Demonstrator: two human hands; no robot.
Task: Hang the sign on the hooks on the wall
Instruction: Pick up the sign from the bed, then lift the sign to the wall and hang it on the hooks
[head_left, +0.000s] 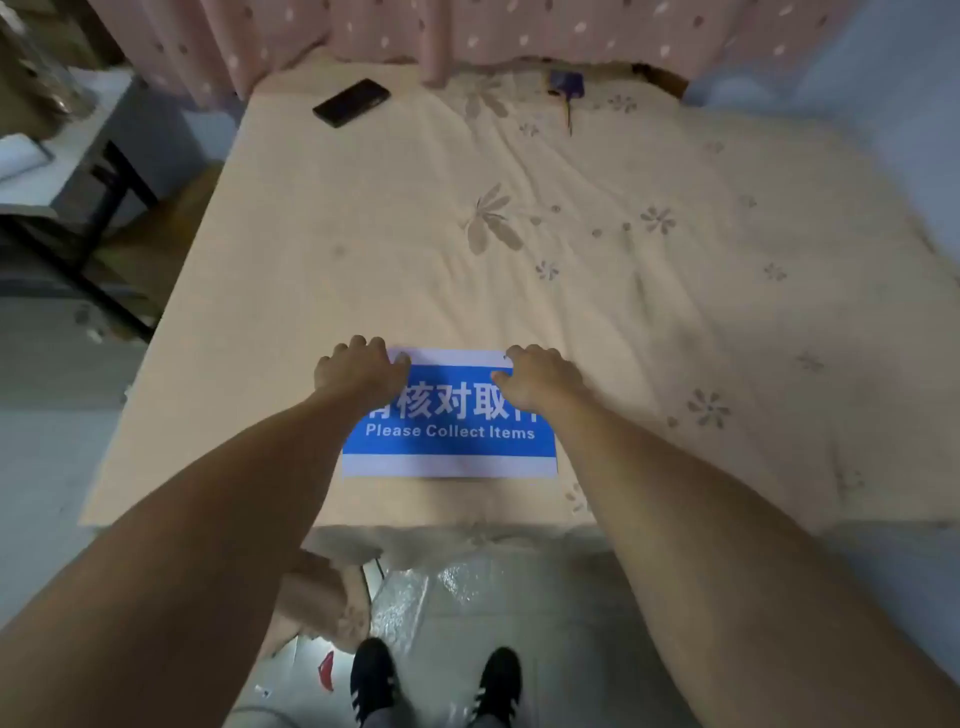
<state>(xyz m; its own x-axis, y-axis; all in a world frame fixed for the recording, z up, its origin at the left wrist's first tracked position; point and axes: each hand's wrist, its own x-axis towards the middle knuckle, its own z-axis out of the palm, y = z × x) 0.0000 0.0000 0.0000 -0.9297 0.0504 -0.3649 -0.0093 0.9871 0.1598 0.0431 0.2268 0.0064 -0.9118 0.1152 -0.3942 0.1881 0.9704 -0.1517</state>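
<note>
Reaching over the near edge of the bed, both hands take the sign at its far corners, presumably so that it lifts level. Left hand and right hand curl their fingers over the top edge, thumbs on the face; a firm clamp cannot be confirmed. Sign: flat, rigid-looking rectangle, blue panel with white borders, lying on wrinkled floral cloth. Hooks and wall are out of view.

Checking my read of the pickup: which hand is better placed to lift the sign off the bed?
Neither clearly. The left hand and right hand each rest on a far corner of the sign, so probably both lift together.
</note>
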